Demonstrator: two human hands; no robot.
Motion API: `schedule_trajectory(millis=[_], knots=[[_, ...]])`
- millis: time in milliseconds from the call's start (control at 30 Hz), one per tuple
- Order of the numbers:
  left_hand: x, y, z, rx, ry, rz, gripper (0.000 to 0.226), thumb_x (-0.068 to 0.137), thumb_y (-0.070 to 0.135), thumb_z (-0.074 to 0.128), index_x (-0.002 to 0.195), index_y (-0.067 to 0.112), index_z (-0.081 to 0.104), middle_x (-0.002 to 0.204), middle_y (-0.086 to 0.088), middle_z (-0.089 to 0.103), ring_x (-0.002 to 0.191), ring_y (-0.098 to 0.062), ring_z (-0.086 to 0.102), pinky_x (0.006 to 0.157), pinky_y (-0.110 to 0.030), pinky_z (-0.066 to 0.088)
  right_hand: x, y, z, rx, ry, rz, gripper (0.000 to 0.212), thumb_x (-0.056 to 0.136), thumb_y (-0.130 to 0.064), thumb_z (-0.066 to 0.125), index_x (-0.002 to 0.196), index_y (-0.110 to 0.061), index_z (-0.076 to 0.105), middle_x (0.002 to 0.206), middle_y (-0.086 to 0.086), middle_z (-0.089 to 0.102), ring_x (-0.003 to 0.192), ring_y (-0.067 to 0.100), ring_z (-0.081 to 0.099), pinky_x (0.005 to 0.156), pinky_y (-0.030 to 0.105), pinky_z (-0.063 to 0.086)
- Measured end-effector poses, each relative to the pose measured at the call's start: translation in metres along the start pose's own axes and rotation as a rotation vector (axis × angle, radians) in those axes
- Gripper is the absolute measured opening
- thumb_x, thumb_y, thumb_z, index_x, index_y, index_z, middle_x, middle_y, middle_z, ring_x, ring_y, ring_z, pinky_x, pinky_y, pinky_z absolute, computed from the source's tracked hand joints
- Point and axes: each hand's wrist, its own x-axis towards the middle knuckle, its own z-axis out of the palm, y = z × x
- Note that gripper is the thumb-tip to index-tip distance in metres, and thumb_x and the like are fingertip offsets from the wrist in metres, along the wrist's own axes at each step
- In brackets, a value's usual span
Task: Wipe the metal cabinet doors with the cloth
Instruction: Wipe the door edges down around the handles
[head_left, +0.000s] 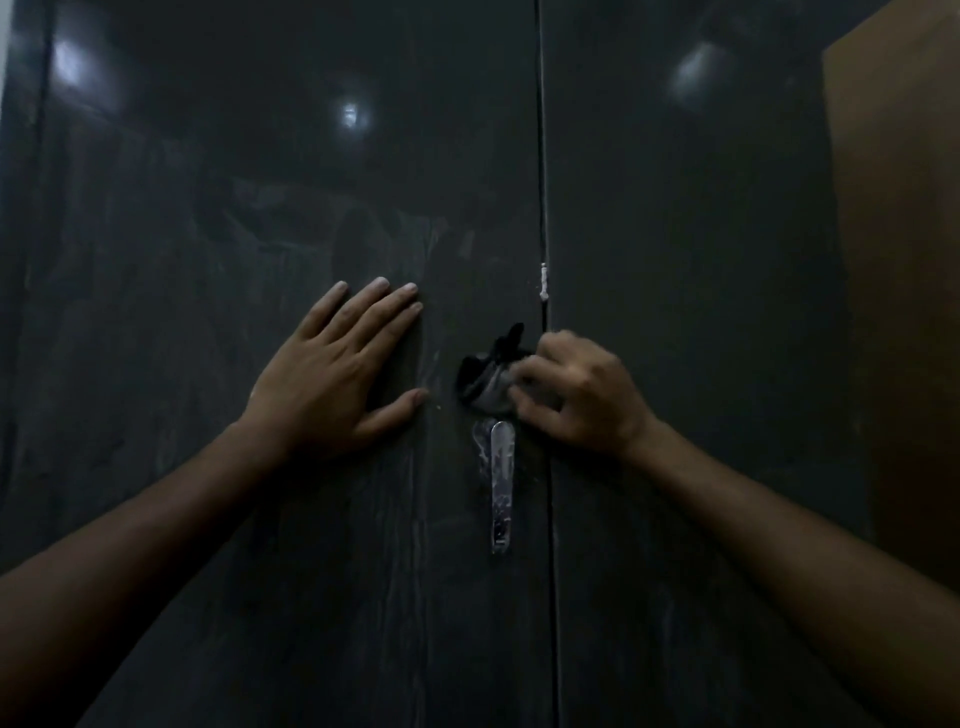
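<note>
1. Two dark metal cabinet doors fill the view: the left door (208, 260) and the right door (691, 260). Both are flat, smooth and slightly glossy, and they meet at one thin vertical seam (543, 156) right of centre.
2. The sheen of the doors catches three soft, blurred light reflections, two on the left door and one on the right door.
3. The left door's surface is marked with pale vertical streaks and smears, most clearly down its lower half.
4. One small whitish lump (544, 280) sits on the seam, above the hands.
5. One handle (502, 486) is fixed to the left door close to the seam. It is a slim, upright, silvery bar with a rounded top and a mottled shine.
6. The left hand (332, 374) lies flat on the left door, its fingers straight and spread, thumb out to the side, grasping nothing.
7. The right hand (576, 395) is curled around one cloth (485, 379), clutching it with bent fingers against the left door, just above the handle and next to the seam.
8. The cloth is dark, soft and bunched into folds, with a paler grey patch near the fingers and one pointed corner sticking upward.
9. Two bare forearms enter from the bottom corners.
10. One brown, matte, flat panel (898, 260), wood-like in colour, stands at the right edge beside the right door.
</note>
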Motion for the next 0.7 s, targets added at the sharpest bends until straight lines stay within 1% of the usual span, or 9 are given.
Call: schedule_trajectory(millis=[100,200,267,400,467,533,600,633,700], knots=[[0.0,0.0,0.002,-0.002,0.011,-0.004,0.09,0.101,0.072,0.033,0.165,0.01,0.027,0.173,-0.007,0.024,0.162,-0.025,0.016,0.131,-0.052,0.015,0.037,0.023,-0.005,-0.019,0.185,0.259,0.022,0.095,-0.034,0.062,0.098,-0.013,0.069,0.088,0.007,0.055,0.081,0.023,0.056,0.064,0.042,0.052],[0.0,0.0,0.002,-0.033,0.047,-0.033,0.089,0.101,0.068,0.038,0.164,0.007,0.029,0.172,-0.011,0.027,0.161,-0.027,0.02,0.132,-0.05,0.015,0.073,0.005,0.008,0.025,0.315,0.471,0.023,0.096,-0.037,0.061,0.103,-0.017,0.068,0.091,0.006,0.055,0.085,0.024,0.058,0.068,0.04,0.052],[-0.001,0.001,0.0,-0.096,0.093,-0.074,0.086,0.1,0.064,0.042,0.162,0.005,0.032,0.168,-0.014,0.033,0.158,-0.031,0.028,0.131,-0.049,0.019,0.069,-0.016,0.015,0.083,0.243,0.366,0.022,0.095,-0.037,0.062,0.102,-0.017,0.068,0.091,0.005,0.054,0.083,0.023,0.056,0.068,0.038,0.051],[-0.011,-0.013,-0.011,-0.237,0.135,-0.132,0.077,0.098,0.058,0.047,0.156,0.007,0.041,0.159,-0.014,0.041,0.148,-0.033,0.039,0.126,-0.047,0.029,0.044,-0.009,0.003,0.015,-0.028,-0.096,0.022,0.093,-0.035,0.065,0.092,-0.013,0.068,0.085,0.006,0.053,0.074,0.021,0.052,0.06,0.037,0.047],[-0.022,-0.03,-0.018,-0.198,0.13,-0.13,0.075,0.098,0.057,0.048,0.153,0.007,0.045,0.157,-0.015,0.043,0.145,-0.034,0.041,0.124,-0.049,0.03,0.064,0.004,0.002,-0.044,0.052,-0.009,0.022,0.093,-0.034,0.062,0.091,-0.013,0.066,0.085,0.008,0.055,0.074,0.024,0.054,0.062,0.04,0.05],[-0.036,-0.048,-0.023,-0.14,0.117,-0.143,0.074,0.098,0.058,0.047,0.151,0.006,0.046,0.156,-0.016,0.044,0.144,-0.036,0.042,0.125,-0.05,0.029,0.106,0.004,0.005,-0.037,0.252,0.302,0.025,0.095,-0.037,0.059,0.096,-0.013,0.066,0.088,0.011,0.056,0.081,0.03,0.058,0.066,0.044,0.053],[-0.05,-0.066,-0.027,-0.099,0.11,-0.182,0.075,0.097,0.058,0.047,0.15,0.006,0.048,0.156,-0.016,0.044,0.145,-0.037,0.042,0.126,-0.051,0.026,0.141,-0.013,0.014,0.01,0.34,0.538,0.028,0.097,-0.04,0.056,0.102,-0.015,0.065,0.094,0.012,0.057,0.088,0.032,0.06,0.072,0.044,0.054],[-0.057,-0.073,-0.028,-0.086,0.113,-0.207,0.075,0.097,0.059,0.047,0.15,0.005,0.048,0.156,-0.016,0.044,0.146,-0.038,0.042,0.126,-0.051,0.026,0.15,-0.027,0.02,0.033,0.346,0.534,0.027,0.097,-0.041,0.056,0.103,-0.016,0.065,0.094,0.01,0.057,0.088,0.031,0.061,0.072,0.041,0.054],[-0.068,-0.083,-0.03,-0.072,0.117,-0.236,0.076,0.097,0.059,0.046,0.151,0.005,0.048,0.158,-0.016,0.043,0.148,-0.038,0.039,0.127,-0.051,0.024,0.144,-0.061,0.03,0.09,0.254,0.291,0.023,0.094,-0.039,0.061,0.098,-0.017,0.065,0.091,0.007,0.056,0.083,0.028,0.059,0.069,0.036,0.049]])
